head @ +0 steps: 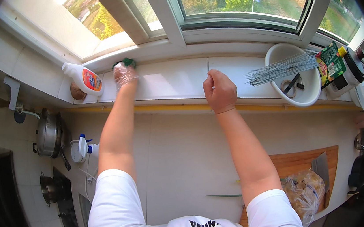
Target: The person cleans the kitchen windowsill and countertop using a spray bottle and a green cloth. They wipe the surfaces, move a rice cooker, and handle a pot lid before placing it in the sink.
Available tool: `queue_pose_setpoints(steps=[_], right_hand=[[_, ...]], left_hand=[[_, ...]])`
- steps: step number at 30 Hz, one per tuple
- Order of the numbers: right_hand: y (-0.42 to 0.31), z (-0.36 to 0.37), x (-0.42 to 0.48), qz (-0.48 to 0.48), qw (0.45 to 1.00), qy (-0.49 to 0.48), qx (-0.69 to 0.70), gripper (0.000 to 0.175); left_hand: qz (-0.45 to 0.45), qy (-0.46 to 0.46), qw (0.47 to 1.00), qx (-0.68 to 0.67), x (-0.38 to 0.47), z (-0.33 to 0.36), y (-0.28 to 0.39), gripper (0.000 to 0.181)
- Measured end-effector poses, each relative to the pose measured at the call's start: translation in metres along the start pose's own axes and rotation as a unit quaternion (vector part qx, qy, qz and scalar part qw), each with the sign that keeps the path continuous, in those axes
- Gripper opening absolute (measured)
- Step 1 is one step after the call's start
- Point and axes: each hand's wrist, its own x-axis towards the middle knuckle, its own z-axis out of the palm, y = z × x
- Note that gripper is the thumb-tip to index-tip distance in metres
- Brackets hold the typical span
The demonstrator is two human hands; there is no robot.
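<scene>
My left hand (124, 75), in a clear plastic glove, presses a green scouring cloth (127, 62) against the back of the white tiled windowsill (171, 78), by the window frame. Only the cloth's upper edge shows beyond my fingers. My right hand (221, 91) is bare and curled into a fist at the sill's front edge; nothing shows in it. Left of the gloved hand, a white bottle (90, 81) with an orange-red label leans on a round brown object (77, 92).
At right on the sill stands a white basin (311, 96), with thin metal rods (280, 68) lying across it. Below are a spray bottle (84, 147), a steel pot (48, 135), and a wooden board (331, 157) bearing a cleaver (321, 168) and a filled plastic bag (303, 190).
</scene>
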Motion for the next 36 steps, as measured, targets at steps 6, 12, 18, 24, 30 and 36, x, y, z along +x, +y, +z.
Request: queue_pose_setpoints(steps=[6,12,18,24,30,36], right_hand=[[0.000,-0.002,0.002,-0.005,0.999,-0.034,-0.032,0.008],[0.011,-0.005,0.002,0.011,0.999,-0.038,-0.037,0.008],[0.010,-0.007,0.002,0.013,0.999,-0.041,-0.033,0.008],[0.010,-0.004,-0.002,-0.014,0.998,-0.032,-0.055,0.007],[0.003,-0.002,0.001,-0.006,0.996,-0.052,-0.066,0.007],[0.002,-0.002,0.001,0.008,0.998,-0.052,-0.033,0.005]], left_hand=[[0.134,0.068,0.986,-0.076,-0.079,0.022,0.080,0.030],[0.369,-0.054,0.914,-0.163,-0.143,-0.001,0.156,0.032],[0.423,0.159,0.860,-0.238,-0.064,0.013,0.055,0.033],[-0.001,-0.109,0.972,-0.209,-0.011,-0.036,0.015,0.054],[0.102,0.011,0.971,-0.214,-0.100,0.008,0.120,0.042],[0.299,0.007,0.916,-0.268,-0.118,0.015,0.130,0.043]])
